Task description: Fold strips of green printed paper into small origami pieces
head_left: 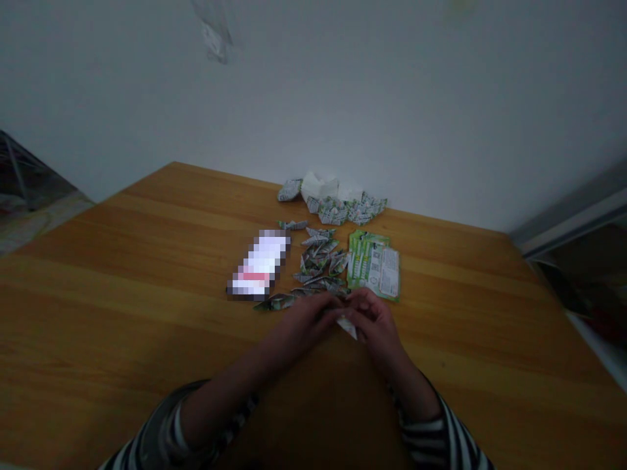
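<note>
From the head view, the left hand (298, 323) and the right hand (375, 323) meet low over the honey-toned, smooth wood grain of the worktop (122, 313), fingers curled, both grasping a small folded piece of white paper (347, 326); just beyond them lies a loose cluster of slim, pointed folded paper shapes (318, 261), printed green and grey; to its right sits a stack of flat green printed sheets (373, 266); to its left, a blurred white-and-pink rectangular item (257, 266); at the far edge, a crumpled heap of folded paper (333, 203) sits by the wall; black-and-white striped sleeves (426, 437) cover both forearms.
</note>
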Demonstrator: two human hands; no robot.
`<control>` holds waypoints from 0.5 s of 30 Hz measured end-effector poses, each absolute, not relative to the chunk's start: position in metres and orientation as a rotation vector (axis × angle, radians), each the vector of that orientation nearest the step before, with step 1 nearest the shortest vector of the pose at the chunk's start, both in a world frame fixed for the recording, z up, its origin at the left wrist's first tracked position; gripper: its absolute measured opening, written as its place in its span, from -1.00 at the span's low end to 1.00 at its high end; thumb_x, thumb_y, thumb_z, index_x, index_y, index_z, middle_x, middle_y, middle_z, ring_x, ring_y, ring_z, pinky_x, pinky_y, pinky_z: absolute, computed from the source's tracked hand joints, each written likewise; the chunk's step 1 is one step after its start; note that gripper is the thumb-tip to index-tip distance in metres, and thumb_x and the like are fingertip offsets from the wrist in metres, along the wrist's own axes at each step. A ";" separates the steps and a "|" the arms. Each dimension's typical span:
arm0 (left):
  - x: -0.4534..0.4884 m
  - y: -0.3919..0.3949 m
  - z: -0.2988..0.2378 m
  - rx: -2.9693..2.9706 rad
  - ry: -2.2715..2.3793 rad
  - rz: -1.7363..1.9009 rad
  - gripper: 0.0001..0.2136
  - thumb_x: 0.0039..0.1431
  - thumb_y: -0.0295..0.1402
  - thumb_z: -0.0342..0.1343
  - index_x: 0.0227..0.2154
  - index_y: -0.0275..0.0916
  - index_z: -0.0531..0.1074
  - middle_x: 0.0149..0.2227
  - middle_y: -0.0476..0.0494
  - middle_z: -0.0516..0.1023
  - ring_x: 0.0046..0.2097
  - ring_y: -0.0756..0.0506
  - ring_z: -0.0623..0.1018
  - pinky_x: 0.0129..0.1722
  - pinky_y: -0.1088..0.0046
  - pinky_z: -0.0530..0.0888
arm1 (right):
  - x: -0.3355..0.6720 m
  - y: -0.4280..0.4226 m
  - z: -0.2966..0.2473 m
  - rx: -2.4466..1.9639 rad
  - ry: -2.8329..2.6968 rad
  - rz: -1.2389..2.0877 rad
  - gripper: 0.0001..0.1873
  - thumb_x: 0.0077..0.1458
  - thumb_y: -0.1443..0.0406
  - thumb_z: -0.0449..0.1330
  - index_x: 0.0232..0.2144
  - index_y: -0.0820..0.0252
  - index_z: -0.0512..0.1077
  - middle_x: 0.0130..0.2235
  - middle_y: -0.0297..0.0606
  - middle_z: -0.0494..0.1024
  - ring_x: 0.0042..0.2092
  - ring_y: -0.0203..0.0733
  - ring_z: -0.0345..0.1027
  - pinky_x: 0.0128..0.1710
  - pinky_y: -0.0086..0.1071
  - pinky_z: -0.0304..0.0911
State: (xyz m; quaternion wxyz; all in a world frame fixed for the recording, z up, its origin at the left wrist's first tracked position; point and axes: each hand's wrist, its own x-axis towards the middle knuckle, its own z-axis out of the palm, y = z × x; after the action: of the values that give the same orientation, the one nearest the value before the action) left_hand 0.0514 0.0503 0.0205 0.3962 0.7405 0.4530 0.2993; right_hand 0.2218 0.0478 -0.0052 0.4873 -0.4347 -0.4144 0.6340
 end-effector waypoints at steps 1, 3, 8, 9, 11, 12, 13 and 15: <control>0.051 0.049 0.021 1.930 1.081 0.760 -0.77 0.21 -0.30 0.08 -0.11 -0.19 0.51 -0.18 -0.14 0.59 -0.17 -0.10 0.54 -0.17 0.44 0.43 | 0.223 0.048 -0.005 -1.054 -0.970 1.581 -0.70 -0.10 0.21 0.36 -0.30 0.12 0.40 -0.52 -0.47 0.45 -0.61 -0.41 0.20 -0.65 -0.57 0.07; 0.050 0.048 0.019 2.024 1.018 0.757 -0.66 0.21 -0.34 0.10 0.06 -0.11 0.42 -0.04 -0.16 0.54 -0.07 -0.13 0.53 -0.07 0.40 0.42 | 0.225 0.047 -0.005 -1.049 -0.937 1.631 -0.67 -0.11 0.18 0.37 -0.26 0.11 0.42 -0.42 -0.38 0.54 -0.54 -0.34 0.30 -0.59 -0.53 0.16; 0.048 0.047 0.012 1.997 1.165 0.855 -0.75 0.27 -0.31 0.04 -0.07 -0.13 0.53 -0.16 -0.17 0.61 -0.17 -0.12 0.57 -0.15 0.41 0.43 | 0.225 0.046 -0.005 -0.995 -1.107 1.584 -0.50 0.03 -0.07 0.19 -0.12 0.12 0.50 -0.35 -0.27 0.57 -0.55 -0.33 0.27 -0.60 -0.50 0.13; 0.048 0.048 0.011 1.979 1.179 0.865 -0.77 0.26 -0.31 0.05 -0.11 -0.14 0.55 -0.18 -0.16 0.62 -0.19 -0.12 0.58 -0.17 0.42 0.43 | 0.224 0.046 -0.005 -0.988 -1.161 1.549 -0.47 0.00 -0.09 0.21 -0.11 0.11 0.51 -0.33 -0.26 0.57 -0.53 -0.33 0.28 -0.59 -0.49 0.15; 0.049 0.049 0.010 1.942 1.170 0.848 -0.79 0.23 -0.29 0.09 -0.14 -0.15 0.56 -0.22 -0.13 0.64 -0.23 -0.12 0.58 -0.20 0.43 0.43 | 0.223 0.047 -0.005 -1.038 -1.224 1.467 -0.49 -0.06 -0.06 0.28 -0.14 0.10 0.53 -0.32 -0.27 0.56 -0.50 -0.32 0.29 -0.55 -0.49 0.16; 0.049 0.050 0.010 1.915 1.163 0.829 -0.77 0.20 -0.28 0.12 -0.12 -0.15 0.54 -0.24 -0.11 0.64 -0.25 -0.11 0.58 -0.22 0.43 0.43 | 0.222 0.047 -0.005 -1.088 -1.227 1.432 -0.52 -0.06 -0.03 0.29 -0.15 0.11 0.54 -0.36 -0.29 0.55 -0.51 -0.33 0.27 -0.56 -0.49 0.14; 0.049 0.051 0.009 1.882 1.162 0.806 -0.74 0.18 -0.27 0.14 -0.09 -0.15 0.53 -0.27 -0.09 0.64 -0.28 -0.11 0.57 -0.25 0.43 0.43 | 0.222 0.046 -0.006 -1.138 -1.219 1.410 -0.54 -0.02 -0.01 0.27 -0.15 0.14 0.54 -0.43 -0.32 0.51 -0.53 -0.34 0.22 -0.57 -0.50 0.10; 0.050 0.051 0.007 1.811 1.180 0.764 -0.68 0.16 -0.24 0.16 -0.03 -0.18 0.49 -0.34 -0.06 0.63 -0.34 -0.09 0.55 -0.30 0.44 0.43 | 0.222 0.046 -0.008 -1.191 -1.211 1.410 -0.53 0.07 0.00 0.21 -0.10 0.19 0.53 -0.58 -0.41 0.37 -0.58 -0.37 0.09 -0.61 -0.51 -0.01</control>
State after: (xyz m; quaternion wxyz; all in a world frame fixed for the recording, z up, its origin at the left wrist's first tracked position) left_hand 0.0500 0.0511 0.0070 0.4118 0.7199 0.4688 0.3038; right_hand 0.2222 0.0461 -0.0077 0.4502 -0.4816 -0.4899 0.5705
